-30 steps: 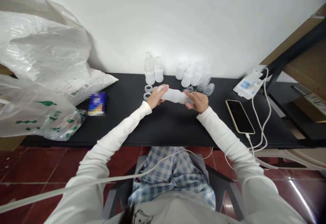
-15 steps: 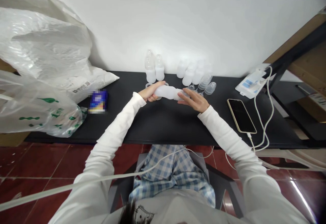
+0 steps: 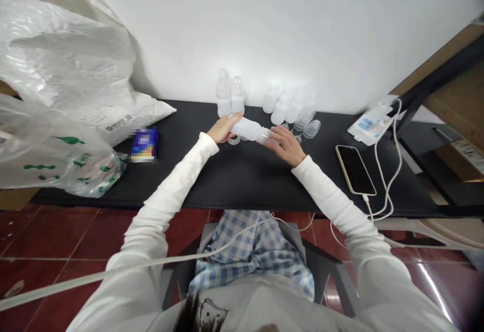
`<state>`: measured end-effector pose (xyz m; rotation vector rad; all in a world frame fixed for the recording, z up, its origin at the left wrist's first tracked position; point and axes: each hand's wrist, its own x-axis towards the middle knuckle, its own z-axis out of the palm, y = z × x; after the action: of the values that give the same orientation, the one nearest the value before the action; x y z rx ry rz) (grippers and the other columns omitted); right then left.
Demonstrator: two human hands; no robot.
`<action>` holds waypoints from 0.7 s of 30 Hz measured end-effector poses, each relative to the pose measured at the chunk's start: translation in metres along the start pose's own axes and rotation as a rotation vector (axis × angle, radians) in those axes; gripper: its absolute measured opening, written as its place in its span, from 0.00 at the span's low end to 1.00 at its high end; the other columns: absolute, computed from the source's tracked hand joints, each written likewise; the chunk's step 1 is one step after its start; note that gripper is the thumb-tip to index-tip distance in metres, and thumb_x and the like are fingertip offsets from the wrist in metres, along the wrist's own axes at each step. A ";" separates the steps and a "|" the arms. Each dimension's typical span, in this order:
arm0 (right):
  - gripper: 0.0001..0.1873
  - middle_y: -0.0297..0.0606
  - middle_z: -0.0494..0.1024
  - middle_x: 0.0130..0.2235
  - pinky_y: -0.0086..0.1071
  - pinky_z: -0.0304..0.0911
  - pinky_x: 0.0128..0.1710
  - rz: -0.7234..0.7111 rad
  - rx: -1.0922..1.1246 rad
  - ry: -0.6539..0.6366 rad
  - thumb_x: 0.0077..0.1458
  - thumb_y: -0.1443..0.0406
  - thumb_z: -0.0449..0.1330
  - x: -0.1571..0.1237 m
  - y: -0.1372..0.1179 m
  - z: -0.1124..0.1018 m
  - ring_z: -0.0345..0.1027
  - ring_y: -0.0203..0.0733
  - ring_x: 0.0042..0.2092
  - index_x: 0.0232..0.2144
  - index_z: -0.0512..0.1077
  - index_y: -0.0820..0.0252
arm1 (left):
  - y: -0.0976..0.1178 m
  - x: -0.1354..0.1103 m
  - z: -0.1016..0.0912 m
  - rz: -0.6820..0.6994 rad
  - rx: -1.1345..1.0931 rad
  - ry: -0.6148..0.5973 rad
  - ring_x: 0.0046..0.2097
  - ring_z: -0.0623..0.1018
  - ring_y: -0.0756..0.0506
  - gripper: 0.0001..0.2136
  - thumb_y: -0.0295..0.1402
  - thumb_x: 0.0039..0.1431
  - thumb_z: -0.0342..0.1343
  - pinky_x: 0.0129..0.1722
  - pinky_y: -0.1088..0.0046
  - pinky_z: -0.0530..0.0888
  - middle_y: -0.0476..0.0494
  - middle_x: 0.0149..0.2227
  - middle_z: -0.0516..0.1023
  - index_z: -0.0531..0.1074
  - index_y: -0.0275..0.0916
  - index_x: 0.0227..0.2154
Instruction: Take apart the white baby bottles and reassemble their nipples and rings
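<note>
A milky white baby bottle lies nearly level above the table, its neck end pointing right and slightly down. My left hand is wrapped round its base end. The fingers of my right hand reach round the translucent neck end; a small part between them is too blurred to make out. Just below the bottle, a clear ring rests on the table. Behind my left hand stand two bottles with clear domed caps, one of them a taller bottle.
Several uncapped white bottles stand by the wall, with clear caps in front. Plastic bags and a blue packet are left. A phone with a cable and a white power strip lie right.
The bottle's neck end has tipped downward a little and my left hand has shifted slightly left. My right fingers have moved along the neck end. The whole view has shifted slightly.
</note>
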<state>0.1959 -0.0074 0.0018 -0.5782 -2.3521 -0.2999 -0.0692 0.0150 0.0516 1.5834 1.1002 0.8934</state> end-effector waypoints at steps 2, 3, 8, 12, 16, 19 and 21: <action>0.19 0.45 0.74 0.54 0.59 0.65 0.62 0.144 0.001 0.077 0.62 0.55 0.60 0.000 0.001 -0.001 0.68 0.54 0.61 0.54 0.67 0.51 | -0.002 -0.003 0.007 0.102 0.044 0.117 0.18 0.66 0.51 0.26 0.62 0.57 0.51 0.18 0.75 0.62 0.51 0.16 0.66 0.69 0.41 0.27; 0.27 0.48 0.73 0.55 0.60 0.64 0.61 0.214 0.012 0.088 0.59 0.50 0.62 0.001 0.001 -0.002 0.67 0.57 0.61 0.56 0.65 0.53 | -0.002 -0.004 0.010 0.153 0.086 0.173 0.22 0.71 0.49 0.25 0.61 0.58 0.51 0.22 0.74 0.67 0.49 0.20 0.70 0.71 0.41 0.30; 0.32 0.48 0.75 0.48 0.54 0.63 0.55 0.473 0.153 -0.041 0.60 0.41 0.54 0.007 -0.007 -0.012 0.69 0.56 0.52 0.54 0.67 0.57 | -0.012 -0.010 0.017 0.446 0.419 0.271 0.42 0.81 0.44 0.25 0.58 0.58 0.53 0.43 0.70 0.75 0.44 0.44 0.80 0.72 0.41 0.45; 0.29 0.43 0.77 0.44 0.41 0.68 0.46 0.602 0.368 -0.058 0.65 0.42 0.46 0.008 -0.009 -0.013 0.73 0.47 0.43 0.54 0.66 0.57 | -0.027 -0.008 0.021 0.585 0.482 0.242 0.45 0.81 0.43 0.27 0.58 0.57 0.53 0.44 0.70 0.75 0.41 0.48 0.79 0.70 0.39 0.48; 0.29 0.41 0.79 0.43 0.37 0.69 0.42 0.615 0.384 -0.021 0.63 0.40 0.49 0.009 -0.010 -0.012 0.75 0.45 0.42 0.48 0.70 0.57 | -0.028 -0.009 0.023 0.558 0.448 0.315 0.42 0.81 0.43 0.26 0.58 0.60 0.51 0.43 0.69 0.75 0.42 0.44 0.79 0.71 0.40 0.44; 0.29 0.40 0.80 0.42 0.37 0.70 0.43 0.581 0.313 0.047 0.61 0.40 0.52 0.011 -0.014 -0.013 0.76 0.45 0.43 0.47 0.71 0.56 | -0.019 -0.013 0.025 0.451 0.381 0.364 0.38 0.80 0.45 0.24 0.58 0.62 0.48 0.40 0.68 0.74 0.44 0.37 0.79 0.71 0.41 0.39; 0.30 0.42 0.80 0.43 0.39 0.71 0.45 0.526 0.204 0.068 0.59 0.39 0.55 0.012 -0.014 -0.014 0.76 0.47 0.44 0.48 0.72 0.55 | -0.014 -0.015 0.027 0.392 0.325 0.386 0.35 0.78 0.46 0.24 0.59 0.62 0.47 0.38 0.69 0.73 0.46 0.32 0.77 0.71 0.41 0.34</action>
<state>0.1894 -0.0214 0.0194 -1.0310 -2.0404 0.1559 -0.0519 -0.0054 0.0309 1.9920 1.2705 1.3789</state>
